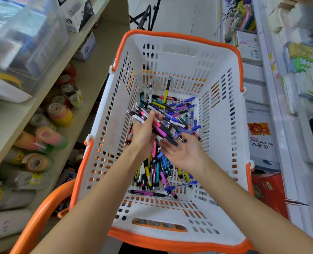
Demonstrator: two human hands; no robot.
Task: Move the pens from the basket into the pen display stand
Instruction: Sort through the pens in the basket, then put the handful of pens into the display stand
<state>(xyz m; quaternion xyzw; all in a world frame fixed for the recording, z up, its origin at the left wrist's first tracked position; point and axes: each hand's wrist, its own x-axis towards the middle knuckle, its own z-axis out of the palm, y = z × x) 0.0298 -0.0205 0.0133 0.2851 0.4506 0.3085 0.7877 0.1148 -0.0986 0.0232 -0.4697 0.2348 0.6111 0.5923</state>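
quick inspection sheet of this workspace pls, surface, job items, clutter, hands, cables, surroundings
surface: nothing seen; the white slotted plastic basket with orange rim is the work area
job's things: loose pile of multicoloured click pens on the basket floor; one yellow-barrelled pen leans up against the far wall; pen display stand not in view
clutter: nothing seen inside the basket besides pens
grippers: left hand has its grip round a bundle of pink and black pens; right hand open, palm up, beside the bundle
cables: nothing seen
surroundings: rolls of tape on the beige shelf at left; white shelving with paper packs at right; black tripod legs beyond the basket
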